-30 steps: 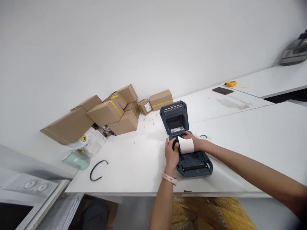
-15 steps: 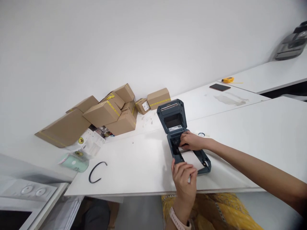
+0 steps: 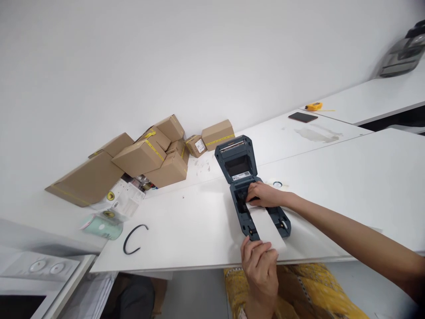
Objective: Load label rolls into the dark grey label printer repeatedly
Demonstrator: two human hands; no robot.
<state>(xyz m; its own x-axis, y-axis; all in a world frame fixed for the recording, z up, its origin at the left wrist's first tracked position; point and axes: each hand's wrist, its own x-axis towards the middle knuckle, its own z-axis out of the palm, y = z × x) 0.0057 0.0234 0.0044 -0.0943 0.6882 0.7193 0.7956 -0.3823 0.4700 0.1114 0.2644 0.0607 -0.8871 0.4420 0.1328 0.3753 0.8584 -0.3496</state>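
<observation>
A dark blue-grey label printer (image 3: 235, 153) stands on the white table with its lid tipped back. A strip of white label paper (image 3: 264, 225) runs out of its bay over the front edge. My left hand (image 3: 260, 268) pinches the strip's end at the near side of the printer. Inside the bay, my right hand (image 3: 264, 195) has its fingers curled down at the back end of the strip. What those fingertips grip is hidden.
Cardboard boxes (image 3: 139, 157) pile up at the back left beside a mint green roll (image 3: 102, 227). A black curved band (image 3: 135, 239) lies on the front left. A small roll (image 3: 277, 184), a phone (image 3: 303, 117) and a yellow tape measure (image 3: 314, 106) lie to the right.
My left hand has moved toward the table's front edge, drawing the label paper out past the printer. My right hand stays in the bay.
</observation>
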